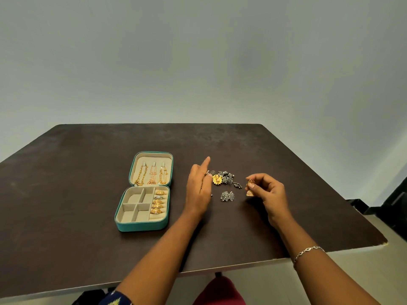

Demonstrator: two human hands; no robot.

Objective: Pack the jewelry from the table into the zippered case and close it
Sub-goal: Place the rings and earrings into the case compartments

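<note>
A teal zippered case (141, 226) lies open on the dark table (66, 194). Its lid holds three gold chains (152, 176). Several gold rings (158, 202) fill the right slot of its tray; the other compartments look empty. Right of the case lies a pile of earrings (223, 178), with a silver pair (227, 196) just in front of it. My left hand (199, 190) hovers at the pile's left edge, index finger straight, and seems to pinch a small piece I cannot make out. My right hand (267, 192) pinches a gold bell-shaped earring (250, 188) above the table.
The table's right corner (383, 241) and front edge lie close to my arms. A pale wall rises behind the table. A dark object (394, 201) stands on the floor at the far right. A bracelet (308, 252) circles my right wrist.
</note>
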